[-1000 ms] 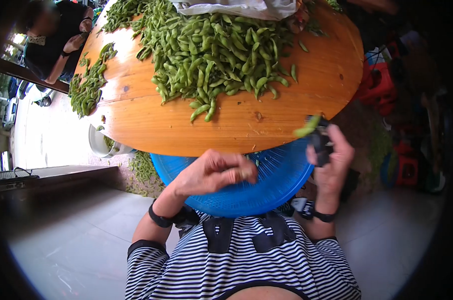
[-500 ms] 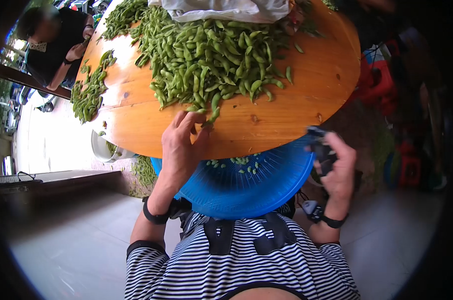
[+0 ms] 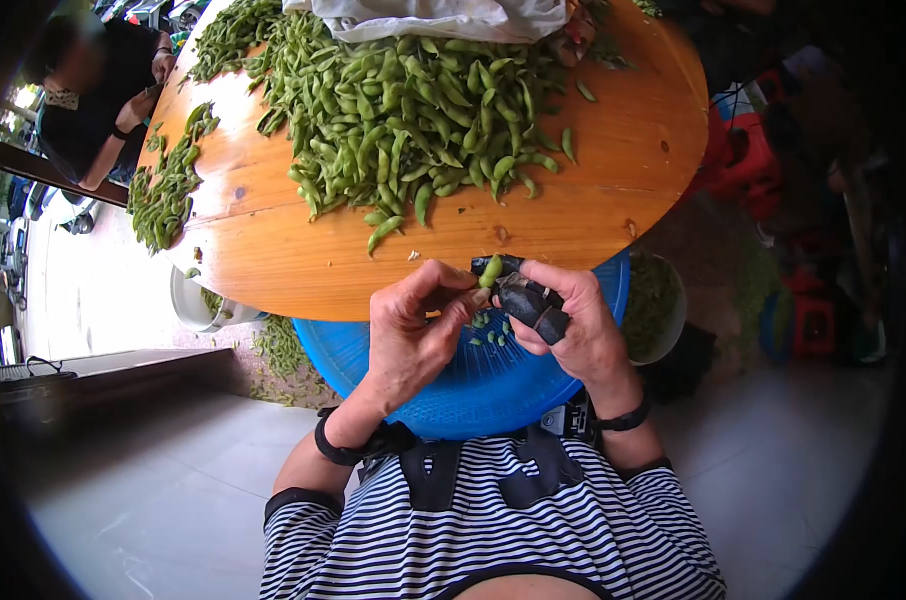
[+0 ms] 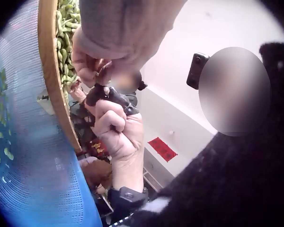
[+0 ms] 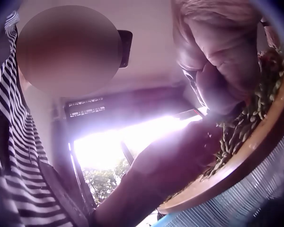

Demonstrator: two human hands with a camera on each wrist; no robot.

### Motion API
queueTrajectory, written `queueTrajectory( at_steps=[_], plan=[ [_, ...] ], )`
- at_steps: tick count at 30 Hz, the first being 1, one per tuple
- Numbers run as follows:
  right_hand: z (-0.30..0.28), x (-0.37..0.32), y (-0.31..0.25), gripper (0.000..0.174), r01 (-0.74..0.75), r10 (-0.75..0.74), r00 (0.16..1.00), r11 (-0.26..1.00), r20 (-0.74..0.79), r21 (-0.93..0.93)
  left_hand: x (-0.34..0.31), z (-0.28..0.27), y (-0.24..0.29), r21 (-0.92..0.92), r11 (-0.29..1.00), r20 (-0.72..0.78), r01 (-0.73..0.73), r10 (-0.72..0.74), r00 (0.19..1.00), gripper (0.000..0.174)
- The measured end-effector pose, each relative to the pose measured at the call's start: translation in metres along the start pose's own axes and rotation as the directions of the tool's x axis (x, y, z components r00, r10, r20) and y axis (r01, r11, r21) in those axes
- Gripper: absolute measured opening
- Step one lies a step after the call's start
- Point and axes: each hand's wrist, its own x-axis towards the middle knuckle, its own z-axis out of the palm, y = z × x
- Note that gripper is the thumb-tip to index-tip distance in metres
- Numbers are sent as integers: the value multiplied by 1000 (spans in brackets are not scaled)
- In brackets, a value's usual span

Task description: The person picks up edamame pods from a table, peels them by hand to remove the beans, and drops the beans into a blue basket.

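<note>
Both hands meet above the blue basket [image 3: 453, 415] in the head view, with one green edamame pod [image 3: 491, 270] between them. My left hand [image 3: 413, 325] pinches the pod's lower end between thumb and fingertips. Black coverings [image 3: 533, 310] wrap the thumb and fingers of my right hand [image 3: 583, 330], which grips the pod from the other side. Several shelled beans [image 3: 485, 332] lie in the basket under the hands. From the left wrist view, the wrapped right hand [image 4: 118, 123] is curled below the left hand [image 4: 123, 33]; the fingers hide most of the pod.
A big heap of pods [image 3: 403, 120] covers the middle of the wooden table [image 3: 303, 270], beside a white bag [image 3: 443, 18]. White buckets stand left [image 3: 185, 300] and right [image 3: 681, 320] of the basket. Another person [image 3: 88, 100] is at the table's left; red stools [image 3: 748, 160] stand right.
My left hand reached from above the basket to pods at the table edge, then came back with one. The right hand moved left to meet it; the pod it held a second ago is gone.
</note>
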Motion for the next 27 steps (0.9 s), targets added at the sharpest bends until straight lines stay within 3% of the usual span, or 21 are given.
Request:
queueTrajectory(
  at_steps=[2,4,5,6,7,8,9,10,12,14,15,16,17,18,19,20,21,22,24,26,27],
  plan=[
    [-1,1,4,8,28,-28,1000,999,8,25,0,-2,-9,140,974,15,-179,178,984,8],
    [-2,3,7,7,197,-194,980,964,33,-179,-1,-3,-5,159,971,36,-178,174,984,10],
    [-2,4,8,7,197,-194,980,964,33,-177,-2,-4,-4,174,968,60,-180,172,983,11],
    [-2,4,9,13,192,-190,981,980,39,-60,-1,-5,-5,175,968,61,-178,170,984,11],
    [-2,4,10,18,184,-187,981,981,44,59,0,-6,-5,-102,994,75,-35,42,996,14],
    [-3,4,10,18,185,-188,981,981,42,61,1,-7,-5,-368,922,121,117,-78,990,18],
    [-5,4,8,22,125,-161,978,962,134,243,2,-8,-5,-490,843,223,224,-127,967,25],
    [-7,4,8,26,45,-150,962,911,228,411,3,-9,-8,-489,843,224,226,-129,966,25],
    [-14,3,10,21,3,-137,954,895,268,445,5,-10,-15,-703,523,523,482,-79,848,28],
    [-14,2,7,17,-38,-127,943,878,308,476,8,-10,-9,-644,588,528,490,-122,840,30],
    [-11,-1,-1,15,78,-99,981,989,166,127,10,-9,-7,-534,734,461,421,-165,872,31],
    [-8,-2,-5,17,125,-124,992,959,17,-254,11,-7,-3,-394,850,386,349,-192,902,32],
    [-5,-2,-2,17,125,-125,992,959,15,-253,11,-2,6,-264,924,317,275,-186,930,30],
    [-2,-1,2,20,253,-279,960,848,13,-466,12,-2,5,-264,924,318,275,-186,930,30],
    [1,-1,4,23,348,-421,906,674,48,-652,14,-2,4,-114,970,281,216,-177,943,30],
    [2,-1,2,23,348,-420,906,674,50,-652,14,-2,3,42,987,244,158,-163,956,29],
    [4,-2,-1,21,353,-429,901,651,57,-672,14,-1,11,157,968,211,195,-225,951,21],
    [5,-3,-2,18,356,-439,896,628,63,-692,13,0,15,158,968,210,195,-226,951,21],
    [0,-2,-3,18,356,-428,901,646,66,-675,11,-1,19,515,853,257,-89,-54,965,15],
    [-2,-2,-2,18,336,-395,916,660,70,-672,11,-7,15,494,853,294,-171,21,956,14],
    [-2,-2,-1,18,336,-395,916,661,70,-671,12,-9,15,418,906,294,-61,-72,953,18]
  ],
)
